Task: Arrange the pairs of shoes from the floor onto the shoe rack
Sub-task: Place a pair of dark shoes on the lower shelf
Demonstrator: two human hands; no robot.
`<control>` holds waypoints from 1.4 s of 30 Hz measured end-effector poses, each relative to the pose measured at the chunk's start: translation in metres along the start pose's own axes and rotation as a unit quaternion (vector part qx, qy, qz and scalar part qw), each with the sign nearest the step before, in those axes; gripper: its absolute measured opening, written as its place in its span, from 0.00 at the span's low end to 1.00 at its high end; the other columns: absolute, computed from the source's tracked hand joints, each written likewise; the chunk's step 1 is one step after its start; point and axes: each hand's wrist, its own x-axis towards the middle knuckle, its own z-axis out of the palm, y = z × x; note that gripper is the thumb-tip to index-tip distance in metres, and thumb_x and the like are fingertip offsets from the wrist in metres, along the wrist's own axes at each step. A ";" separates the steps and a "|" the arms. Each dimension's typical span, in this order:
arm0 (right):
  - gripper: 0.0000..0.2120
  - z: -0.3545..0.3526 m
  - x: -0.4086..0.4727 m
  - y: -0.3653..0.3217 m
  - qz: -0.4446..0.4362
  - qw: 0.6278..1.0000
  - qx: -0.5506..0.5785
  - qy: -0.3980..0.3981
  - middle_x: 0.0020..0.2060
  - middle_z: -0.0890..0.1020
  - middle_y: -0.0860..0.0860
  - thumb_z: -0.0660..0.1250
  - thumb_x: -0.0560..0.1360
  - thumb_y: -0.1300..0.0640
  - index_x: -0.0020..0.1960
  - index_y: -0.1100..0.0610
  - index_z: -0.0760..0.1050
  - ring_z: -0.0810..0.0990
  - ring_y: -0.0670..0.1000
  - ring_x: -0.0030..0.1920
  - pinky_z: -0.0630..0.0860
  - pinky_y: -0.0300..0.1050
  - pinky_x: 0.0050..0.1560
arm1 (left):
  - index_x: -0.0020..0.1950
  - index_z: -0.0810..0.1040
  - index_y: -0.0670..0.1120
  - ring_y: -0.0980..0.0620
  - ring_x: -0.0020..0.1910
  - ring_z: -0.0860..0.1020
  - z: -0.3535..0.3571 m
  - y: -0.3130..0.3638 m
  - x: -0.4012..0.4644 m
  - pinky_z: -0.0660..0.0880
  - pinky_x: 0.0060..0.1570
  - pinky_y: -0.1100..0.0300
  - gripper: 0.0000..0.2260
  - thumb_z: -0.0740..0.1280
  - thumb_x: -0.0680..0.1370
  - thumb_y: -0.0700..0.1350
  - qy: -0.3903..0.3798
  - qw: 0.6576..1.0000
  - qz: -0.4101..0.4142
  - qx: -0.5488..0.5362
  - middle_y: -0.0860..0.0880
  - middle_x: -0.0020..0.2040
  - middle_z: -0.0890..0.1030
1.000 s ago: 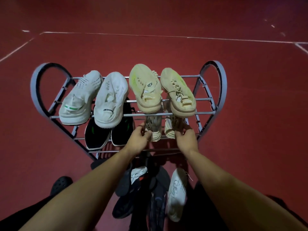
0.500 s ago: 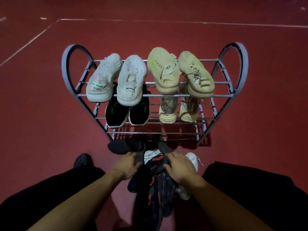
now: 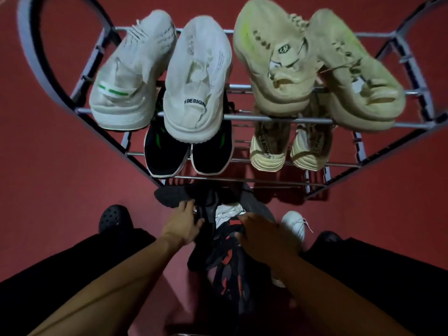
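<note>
**Hands down in the shoe pile on the floor**

Hands are both low, right in the dark heap of shoes (image 3: pixel 225 241) on the red floor (image 3: pixel 60 185) in front of the shoe rack (image 3: pixel 358 151). Left hand (image 3: pixel 183 226) lies on a black shoe (image 3: pixel 174 196) at the near edge of the rack, fingers stretched fairly straight over it, touching rather than clutching. Right hand (image 3: pixel 264 236) sits on a black and red shoe (image 3: pixel 226 260), fingers curled down round its top. It's blurred, but that looks like a grip. A white shoe (image 3: pixel 294 225) pokes out just beside the right hand.

Up on the rack, top tier: a white pair (image 3: pixel 164 76) on the left, a cream pair (image 3: pixel 312 66) on the right. Middle tier: a black pair with green marks (image 3: pixel 186 154) under the white ones, a beige pair (image 3: pixel 286 151) under the cream. A black clog (image 3: pixel 114 218) stands near the left forearm.
</note>
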 end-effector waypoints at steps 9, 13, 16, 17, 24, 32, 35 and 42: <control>0.23 0.014 0.047 0.022 0.004 1.000 -0.001 0.012 0.65 0.76 0.54 0.59 0.79 0.42 0.68 0.54 0.71 0.75 0.58 0.65 0.73 0.56 0.64 | 0.77 0.67 0.41 0.37 0.73 0.69 0.000 -0.006 0.085 0.72 0.67 0.46 0.32 0.66 0.76 0.52 0.061 0.972 0.167 0.151 0.40 0.74 0.70; 0.24 0.021 0.052 0.025 0.019 1.000 -0.004 0.005 0.67 0.75 0.53 0.58 0.79 0.39 0.69 0.51 0.71 0.76 0.57 0.65 0.73 0.54 0.64 | 0.79 0.62 0.52 0.38 0.73 0.64 0.014 -0.019 0.088 0.70 0.68 0.44 0.40 0.72 0.71 0.60 0.001 0.972 0.103 0.210 0.45 0.75 0.65; 0.24 0.025 0.046 0.021 0.040 0.999 0.018 -0.022 0.71 0.71 0.52 0.57 0.80 0.40 0.73 0.50 0.67 0.73 0.57 0.68 0.71 0.54 0.67 | 0.74 0.67 0.53 0.42 0.67 0.67 0.026 -0.031 0.069 0.71 0.65 0.44 0.37 0.76 0.69 0.60 -0.024 0.983 0.069 0.167 0.46 0.66 0.70; 0.24 0.028 0.044 0.019 0.044 0.998 0.031 -0.026 0.71 0.71 0.53 0.57 0.81 0.42 0.73 0.51 0.67 0.73 0.57 0.68 0.71 0.54 0.68 | 0.72 0.69 0.51 0.43 0.65 0.68 0.026 -0.035 0.061 0.72 0.63 0.45 0.35 0.76 0.69 0.59 -0.013 0.985 0.074 0.152 0.46 0.64 0.71; 0.06 0.045 0.048 -0.018 0.130 0.924 0.360 -0.003 0.44 0.81 0.53 0.61 0.79 0.50 0.55 0.48 0.71 0.83 0.56 0.46 0.76 0.46 0.54 | 0.57 0.73 0.46 0.44 0.50 0.74 0.004 -0.046 0.000 0.72 0.50 0.51 0.19 0.71 0.75 0.57 0.096 0.934 0.325 0.110 0.48 0.53 0.75; 0.30 0.064 0.036 -0.055 0.211 0.704 0.663 -0.143 0.56 0.85 0.56 0.77 0.67 0.39 0.62 0.56 0.80 0.83 0.58 0.57 0.78 0.56 0.61 | 0.52 0.79 0.45 0.48 0.49 0.74 -0.015 -0.035 -0.084 0.71 0.54 0.57 0.10 0.65 0.82 0.51 0.131 0.842 0.500 0.152 0.48 0.52 0.78; 0.16 0.068 0.023 -0.064 0.198 0.742 0.635 -0.079 0.51 0.86 0.59 0.75 0.71 0.53 0.56 0.60 0.83 0.85 0.60 0.54 0.81 0.54 0.56 | 0.58 0.76 0.46 0.49 0.57 0.74 -0.017 -0.040 -0.093 0.73 0.59 0.55 0.15 0.69 0.79 0.55 0.111 0.865 0.468 0.145 0.48 0.58 0.76; 0.04 0.060 0.008 -0.069 0.160 0.781 0.604 -0.011 0.46 0.88 0.53 0.73 0.74 0.59 0.48 0.54 0.85 0.87 0.56 0.48 0.83 0.54 0.53 | 0.81 0.40 0.59 0.42 0.77 0.57 -0.029 -0.064 -0.087 0.61 0.75 0.39 0.64 0.82 0.59 0.63 -0.148 0.966 0.018 -0.211 0.47 0.79 0.53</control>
